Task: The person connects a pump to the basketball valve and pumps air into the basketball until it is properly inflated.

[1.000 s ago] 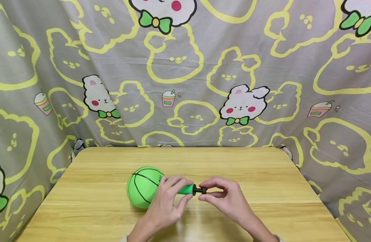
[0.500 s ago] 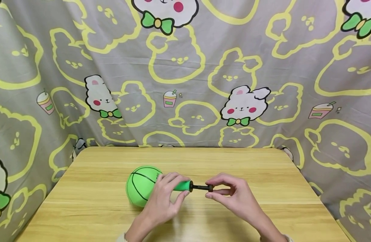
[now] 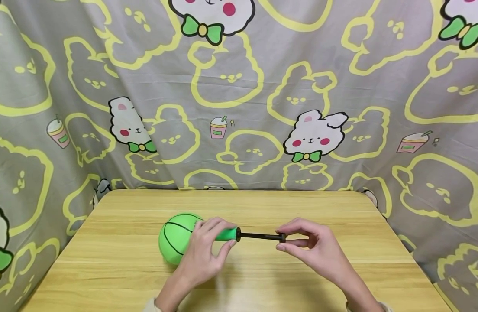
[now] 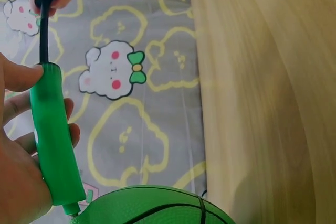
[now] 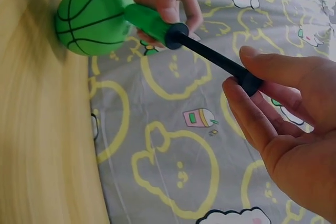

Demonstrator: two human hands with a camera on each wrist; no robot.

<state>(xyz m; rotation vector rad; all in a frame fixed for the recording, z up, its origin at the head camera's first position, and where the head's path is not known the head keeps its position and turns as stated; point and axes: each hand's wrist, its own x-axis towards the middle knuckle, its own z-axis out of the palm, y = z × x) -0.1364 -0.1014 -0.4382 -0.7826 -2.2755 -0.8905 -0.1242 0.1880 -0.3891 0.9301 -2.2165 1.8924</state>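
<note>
The pump (image 4: pixel 55 135) lies between the 2 hands, its long axis running nearly level from left to right in the head view; a long bare stretch of black rod (image 3: pixel 260 236) shows between the green barrel (image 5: pixel 149 20) and the black handle (image 5: pixel 249 83), and rod and barrel look close to 1 straight line; that shared line seems to be what any movement of the handle depends on.

The left hand (image 3: pixel 204 249) is nearer the ball end; its fingers are curled round the barrel, thumb along the near side by the rod end, fingertips showing past the far side; the right hand (image 3: pixel 314 247) is at the opposite end, its thumb and fingertips parted only by the handle they pinch, the palm standing off it.

Left of the barrel, the nozzle (image 4: pixel 70 208) meets the ball (image 5: pixel 92 17); how deep it sits I cannot tell; the ball is partly behind the left hand in the head view; the wooden table (image 3: pixel 262 208) spreads beneath, and a patterned cloth (image 3: pixel 239 95) hangs beyond its far edge.
</note>
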